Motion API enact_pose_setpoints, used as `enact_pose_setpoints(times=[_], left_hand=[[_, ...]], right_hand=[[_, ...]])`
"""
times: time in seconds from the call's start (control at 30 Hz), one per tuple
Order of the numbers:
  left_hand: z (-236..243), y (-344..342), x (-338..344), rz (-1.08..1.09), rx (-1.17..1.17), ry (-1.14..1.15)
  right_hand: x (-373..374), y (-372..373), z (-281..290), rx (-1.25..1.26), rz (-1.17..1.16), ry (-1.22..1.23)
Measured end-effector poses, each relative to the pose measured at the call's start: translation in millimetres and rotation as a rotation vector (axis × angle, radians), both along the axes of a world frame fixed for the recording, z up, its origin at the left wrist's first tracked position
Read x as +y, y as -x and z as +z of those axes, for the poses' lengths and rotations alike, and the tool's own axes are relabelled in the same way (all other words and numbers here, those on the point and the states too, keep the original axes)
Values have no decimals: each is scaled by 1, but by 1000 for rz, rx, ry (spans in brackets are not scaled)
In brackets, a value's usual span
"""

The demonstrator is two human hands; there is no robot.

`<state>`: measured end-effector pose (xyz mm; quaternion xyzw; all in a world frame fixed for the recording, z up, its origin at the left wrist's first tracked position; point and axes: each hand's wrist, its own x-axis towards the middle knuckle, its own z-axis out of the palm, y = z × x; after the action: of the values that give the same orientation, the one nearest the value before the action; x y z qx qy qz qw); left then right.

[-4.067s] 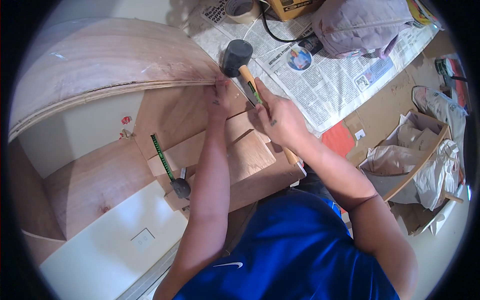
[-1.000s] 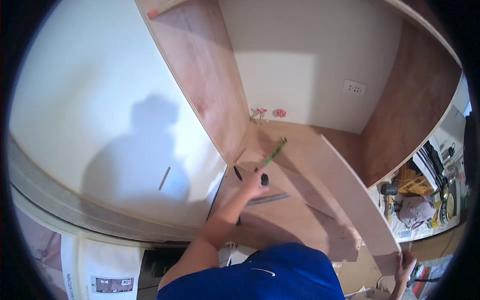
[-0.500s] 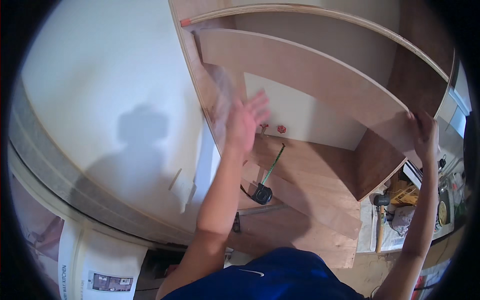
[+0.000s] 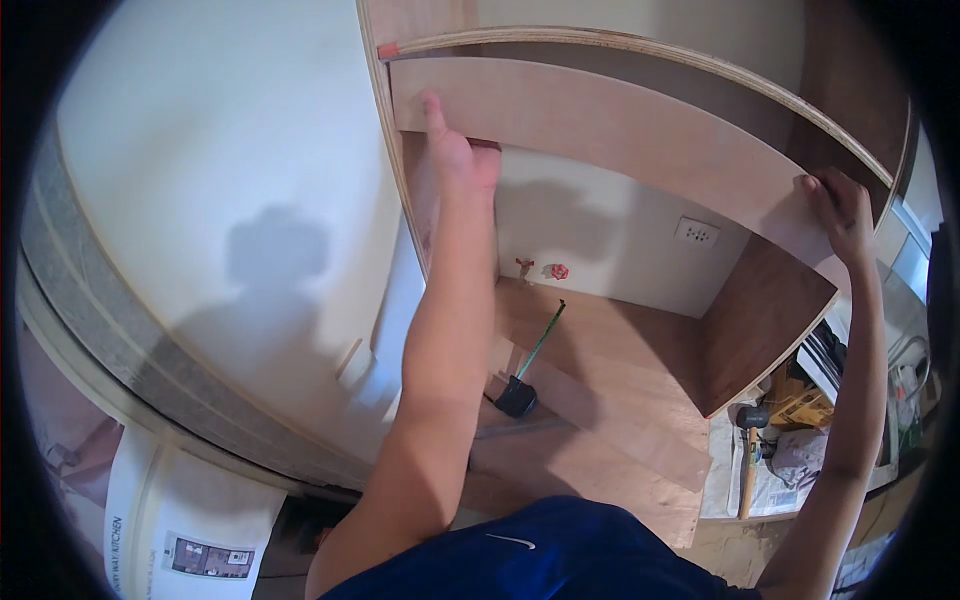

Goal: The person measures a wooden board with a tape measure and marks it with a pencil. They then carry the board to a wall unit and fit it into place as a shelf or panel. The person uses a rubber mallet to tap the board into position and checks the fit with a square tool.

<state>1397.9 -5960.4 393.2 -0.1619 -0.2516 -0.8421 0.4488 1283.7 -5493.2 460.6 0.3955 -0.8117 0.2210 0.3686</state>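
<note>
A long plywood board (image 4: 620,125) is held raised across the open wooden cabinet, just below a plywood rail (image 4: 660,48) with a red tab at its left end. My left hand (image 4: 460,150) grips the board near its left end, thumb on the face, other fingers mostly hidden at the lower edge. My right hand (image 4: 842,210) grips the board toward its right end, fingers over the upper edge. On the cabinet's bottom lies a tape measure (image 4: 517,398) with its green blade drawn out, beside loose plywood strips (image 4: 650,440).
Two red valve handles (image 4: 559,271) and a socket (image 4: 697,230) are on the back wall. A white wall (image 4: 180,170) rises at the left. At the lower right, a rubber mallet (image 4: 750,417), a bag (image 4: 798,458) and clutter lie on newspaper (image 4: 720,470).
Since earlier, the board has risen from the cabinet's bottom to beneath the rail. My left hand left the tape measure, then moved up from spread fingers onto the board; my right hand rose with it.
</note>
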Motion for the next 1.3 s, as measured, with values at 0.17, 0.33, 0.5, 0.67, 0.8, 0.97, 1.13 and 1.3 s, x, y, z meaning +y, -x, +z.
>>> enact_pose_setpoints(times=[0.17, 0.33, 0.5, 0.67, 0.8, 0.97, 1.13, 1.3], left_hand=[[12, 12, 6, 92, 172, -145], [8, 12, 20, 70, 216, -178], [-13, 7, 33, 88, 115, -235], [-21, 7, 24, 39, 151, -209], [-39, 27, 26, 56, 118, -224], [-49, 24, 47, 12, 83, -235], [-35, 21, 39, 56, 115, -140], [-5, 12, 28, 144, 129, -112]], right_hand=[[-17, -14, -1, 247, -223, 91], [-9, -19, -14, 622, -204, 65], [14, -12, -55, 718, -220, -3], [25, -38, -156, 321, -55, 136], [32, -29, -214, -561, 136, 595], [2, -26, -204, -951, 630, 1219], [10, 12, -192, -909, 1018, 1310], [-23, 9, -142, -842, 954, 1319]])
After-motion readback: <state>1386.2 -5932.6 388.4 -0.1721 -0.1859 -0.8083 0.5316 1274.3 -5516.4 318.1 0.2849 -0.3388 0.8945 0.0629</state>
